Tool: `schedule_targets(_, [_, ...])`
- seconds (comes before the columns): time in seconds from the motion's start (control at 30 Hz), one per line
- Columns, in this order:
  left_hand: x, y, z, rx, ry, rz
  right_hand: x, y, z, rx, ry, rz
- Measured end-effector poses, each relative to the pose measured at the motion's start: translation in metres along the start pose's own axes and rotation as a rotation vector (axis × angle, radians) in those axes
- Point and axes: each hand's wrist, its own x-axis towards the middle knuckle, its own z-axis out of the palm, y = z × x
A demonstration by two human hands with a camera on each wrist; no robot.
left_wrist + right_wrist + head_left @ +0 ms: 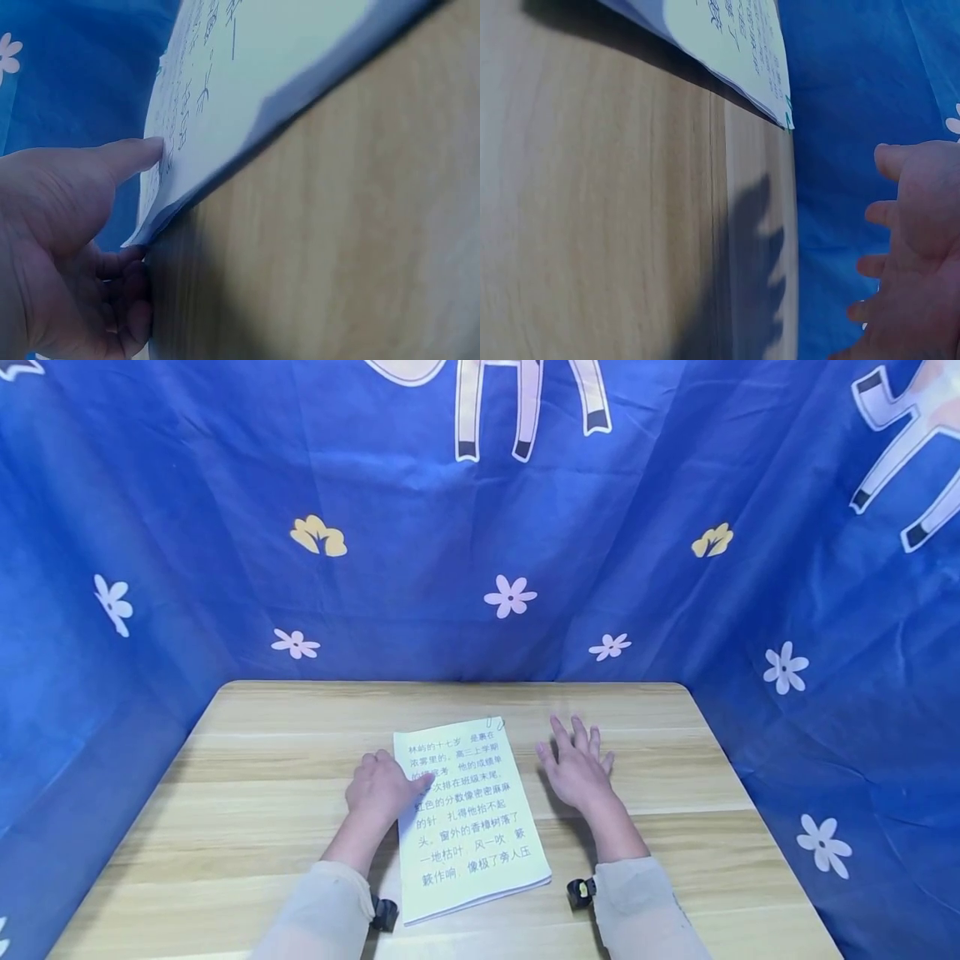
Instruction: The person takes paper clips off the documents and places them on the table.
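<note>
A stack of printed paper sheets (480, 810) lies slightly turned on the table, its top page covered in large Chinese characters. At its top right corner are what look like two paper clips (500, 723). My left hand (378, 789) is at the stack's left edge. In the left wrist view its thumb (139, 156) lies over the top page while the other fingers curl at the edge below, holding the paper between them. To the right of the stack, my right hand (581, 772) hovers above the table with its fingers spread, holding nothing and casting a shadow.
The wooden table (270, 793) has rounded far corners. Blue fabric (420, 543) with flowers and animal figures hangs behind it and on both sides. Each wrist carries a small black camera, one by the left cuff (384, 913) and one by the right cuff (580, 893).
</note>
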Motion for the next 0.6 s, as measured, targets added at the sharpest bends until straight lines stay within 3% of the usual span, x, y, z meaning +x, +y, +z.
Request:
schedule_targets(0.17, [0.0, 0.003, 0.002, -0.025, 0.005, 0.007, 0.003, 0.0, 0.004, 0.024, 0.009, -0.016])
schedule_targets(0.37, [0.003, 0.006, 0.005, -0.1, 0.012, 0.053, 0.008, 0.001, 0.004, 0.145, -0.02, -0.083])
schedule_targets(0.6, [0.004, -0.008, 0.005, -0.395, 0.055, 0.169, 0.012, 0.005, 0.004, 0.368, -0.075, -0.118])
